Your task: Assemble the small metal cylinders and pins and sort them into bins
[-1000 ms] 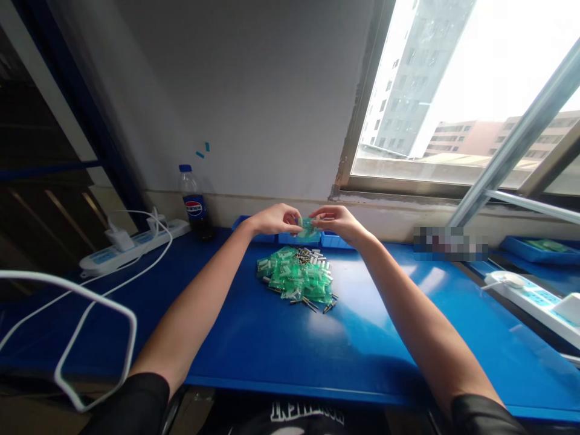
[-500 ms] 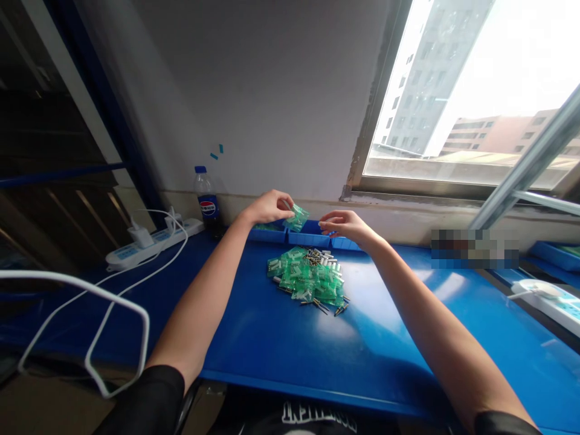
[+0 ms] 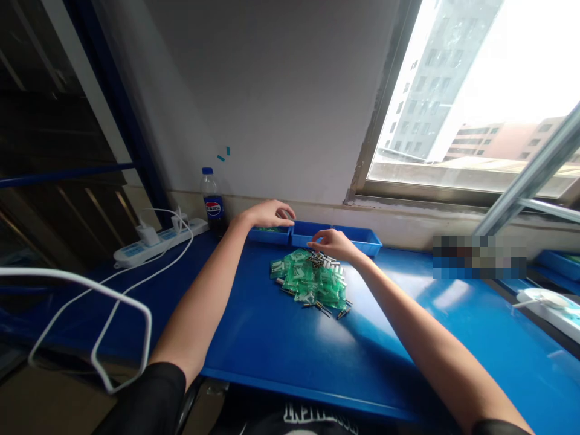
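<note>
Left hand (image 3: 267,214) extended, fingers curled; right hand (image 3: 330,243) lowered, pinching

You have two hands over the bench (image 3: 281,356): your left hand (image 3: 267,214) at the far edge and your right hand (image 3: 333,244) just short of it. Along that far edge stand three blue trays (image 3: 312,232) in a row, touching end to end. There is one heap of small green bags (image 3: 308,281) near the middle of the bench, too many and too overlapped for you to count, and with it a scatter of small metal pins (image 3: 324,308), also too small to number. One cola bottle (image 3: 212,202) stands at the far left edge. Two white power strips show: one (image 3: 158,241) at the far left, one (image 3: 550,305) at the right edge. One white cable (image 3: 90,308) loops off the left side.
</note>
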Available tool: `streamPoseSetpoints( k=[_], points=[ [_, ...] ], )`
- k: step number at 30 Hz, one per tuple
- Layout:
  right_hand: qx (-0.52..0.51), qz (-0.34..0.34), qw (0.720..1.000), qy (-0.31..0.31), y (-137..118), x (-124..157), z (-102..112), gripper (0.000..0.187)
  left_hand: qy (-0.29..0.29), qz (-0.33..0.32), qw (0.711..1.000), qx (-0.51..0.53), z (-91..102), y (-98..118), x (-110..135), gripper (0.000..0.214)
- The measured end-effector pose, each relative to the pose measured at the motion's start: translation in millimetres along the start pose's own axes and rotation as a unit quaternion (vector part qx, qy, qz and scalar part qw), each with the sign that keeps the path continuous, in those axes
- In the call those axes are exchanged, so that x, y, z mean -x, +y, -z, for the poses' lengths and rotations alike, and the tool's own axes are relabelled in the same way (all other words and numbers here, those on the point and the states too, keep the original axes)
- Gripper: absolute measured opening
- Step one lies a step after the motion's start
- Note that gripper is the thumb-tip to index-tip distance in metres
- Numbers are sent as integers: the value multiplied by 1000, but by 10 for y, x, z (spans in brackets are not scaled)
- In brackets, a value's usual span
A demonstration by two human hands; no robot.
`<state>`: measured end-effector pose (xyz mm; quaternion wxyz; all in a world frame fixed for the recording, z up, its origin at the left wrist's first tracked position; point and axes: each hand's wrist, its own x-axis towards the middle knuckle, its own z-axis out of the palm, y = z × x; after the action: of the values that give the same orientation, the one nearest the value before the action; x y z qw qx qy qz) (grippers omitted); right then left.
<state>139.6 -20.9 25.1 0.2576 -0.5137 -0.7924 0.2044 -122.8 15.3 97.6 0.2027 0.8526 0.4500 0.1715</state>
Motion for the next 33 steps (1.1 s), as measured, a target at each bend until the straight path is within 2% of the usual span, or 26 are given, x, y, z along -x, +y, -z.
streamPoseSetpoints(
  k=[2,4,11,15,22,25,28,33],
  points=[
    [3,5,1000,12,-3,5,-96,28,-82,1,997,4,-22,74,20,63],
    [2,12,1000,17,18,2,-182,27,-127,6,992,-14,-56,117,14,69],
    [-74,-3,997,24,97,-25,-339,22,-160,14,986,-36,-175,139,-82,70],
    [-144,7,988,51,73,-33,-339,24,-132,8,991,-14,-225,103,-104,65],
    [-206,75,961,168,-1,-46,-223,29,-45,-42,998,17,-305,13,-183,54],
    [-236,102,949,182,-8,-59,-127,33,-19,-63,997,47,-329,33,-206,43],
    [-282,105,936,183,3,-71,-32,40,-26,-87,991,100,-338,88,-206,33],
    [-305,78,931,184,41,-60,73,52,-26,-94,983,154,-298,192,-159,36]
  ],
)
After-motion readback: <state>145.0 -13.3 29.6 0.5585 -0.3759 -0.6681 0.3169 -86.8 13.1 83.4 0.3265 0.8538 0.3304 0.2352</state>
